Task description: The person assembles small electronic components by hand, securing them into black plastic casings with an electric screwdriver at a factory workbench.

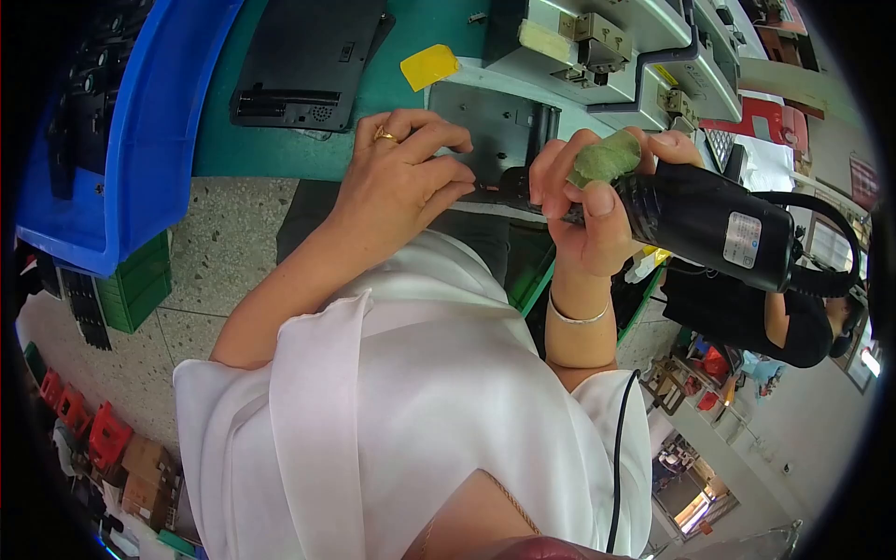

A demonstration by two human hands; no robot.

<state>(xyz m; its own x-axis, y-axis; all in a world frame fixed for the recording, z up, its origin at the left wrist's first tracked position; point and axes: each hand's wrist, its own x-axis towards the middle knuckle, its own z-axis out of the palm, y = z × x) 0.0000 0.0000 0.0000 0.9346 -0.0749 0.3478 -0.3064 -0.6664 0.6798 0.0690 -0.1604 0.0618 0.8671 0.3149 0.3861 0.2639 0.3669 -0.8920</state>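
Note:
My right hand [588, 201] is wrapped round a black electric screwdriver [714, 224], which lies almost level with its cable end to the right. A green wrap [607, 159] covers one finger of that hand. The tool's front end points left, toward my left hand [406, 168]. My left fingers are curled together at the near edge of a dark flat panel [490, 121] on the bench. A small dark piece seems to be at those fingertips, but its kind is hidden. Another black plastic housing [299, 65], with a round speaker grille, lies behind my left hand.
A blue bin [163, 121] with black parts stands at the left, above a green crate [137, 285]. A yellow tag [429, 67] lies on the green bench mat [411, 23]. Grey metal-cased equipment [597, 56] stands at the back right. Another person [737, 313] is at the right.

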